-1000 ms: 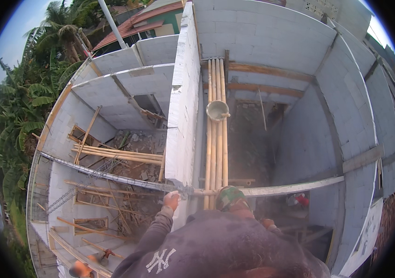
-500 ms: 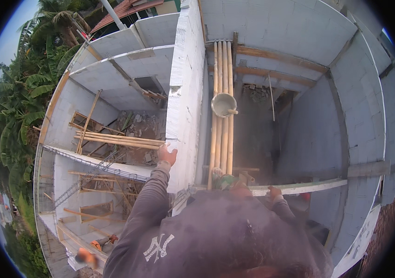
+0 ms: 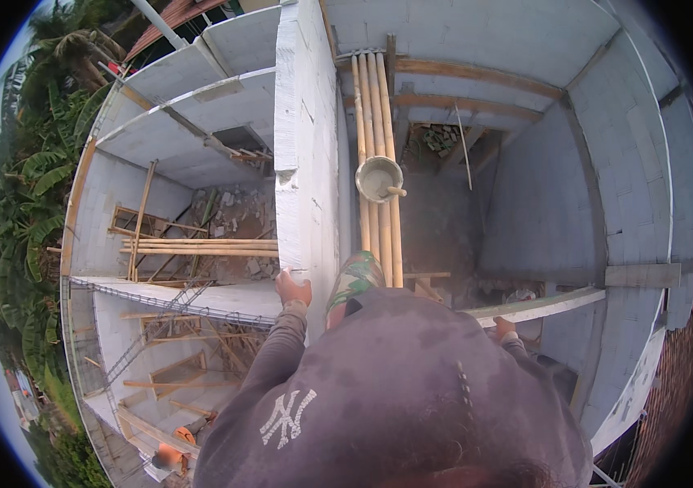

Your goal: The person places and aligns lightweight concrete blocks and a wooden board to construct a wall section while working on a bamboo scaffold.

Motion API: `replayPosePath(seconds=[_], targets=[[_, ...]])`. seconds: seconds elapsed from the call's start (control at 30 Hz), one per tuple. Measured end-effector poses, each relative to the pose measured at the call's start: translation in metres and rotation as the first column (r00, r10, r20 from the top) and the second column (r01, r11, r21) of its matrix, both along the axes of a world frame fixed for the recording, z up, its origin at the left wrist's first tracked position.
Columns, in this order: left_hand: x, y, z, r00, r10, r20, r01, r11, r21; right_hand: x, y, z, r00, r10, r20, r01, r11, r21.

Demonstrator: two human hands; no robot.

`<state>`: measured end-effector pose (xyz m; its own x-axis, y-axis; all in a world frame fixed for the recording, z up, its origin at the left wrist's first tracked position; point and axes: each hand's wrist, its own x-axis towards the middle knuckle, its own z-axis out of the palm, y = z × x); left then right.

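Note:
My left hand [image 3: 292, 289] is closed on the near left edge of the tall white block wall [image 3: 306, 171], thumb toward the wall. On the other side, my right hand [image 3: 504, 328] has its fingers curled at the near edge of a narrow wall top [image 3: 550, 306]. My camouflage-clad knee [image 3: 358, 281] rises between them, over a row of bamboo poles [image 3: 376, 122]. On those poles rests a round bucket [image 3: 379, 179] of grey mix with a handle sticking out. My dark shirt hides the near part of the poles.
Deep rooms drop away on both sides of the wall. Rubble [image 3: 244, 203] and bamboo poles [image 3: 200, 246] lie in the left one. A steel rebar cage [image 3: 175, 298] runs along a lower wall top. Another person in orange [image 3: 174, 451] is at lower left.
My body has leaned forward and up, and my knee now shows over the poles. Both hands stay at the wall edges while the view has shifted slightly.

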<state>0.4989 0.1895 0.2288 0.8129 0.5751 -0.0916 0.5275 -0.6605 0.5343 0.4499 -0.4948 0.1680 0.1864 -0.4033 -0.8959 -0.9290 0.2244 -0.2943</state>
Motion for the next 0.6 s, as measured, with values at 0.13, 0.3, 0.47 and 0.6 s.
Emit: replayPosePath(seconds=[0.13,0.3,0.47,0.6], targets=[[-0.003,0.004,0.014,0.996,0.085,-0.021,-0.085,0.996,0.016,-0.027,-0.007,-0.058,-0.073,0.972,-0.225,-0.941,-0.142,-0.308],[0.044,-0.007,0.029,0.971,0.204,-0.122,-0.199,0.979,0.054,0.019,0.015,-0.128,-0.061,0.970,-0.235,-0.982,-0.100,-0.159],[0.177,0.011,0.067,0.982,0.122,0.146,-0.147,0.974,0.174,0.181,0.050,-0.065,0.209,0.976,-0.067,-0.966,0.195,-0.172],[0.335,0.023,0.085,0.964,0.045,0.262,-0.084,0.987,0.140,0.336,0.021,-0.019,0.973,0.191,0.128,-0.218,0.944,0.248]])
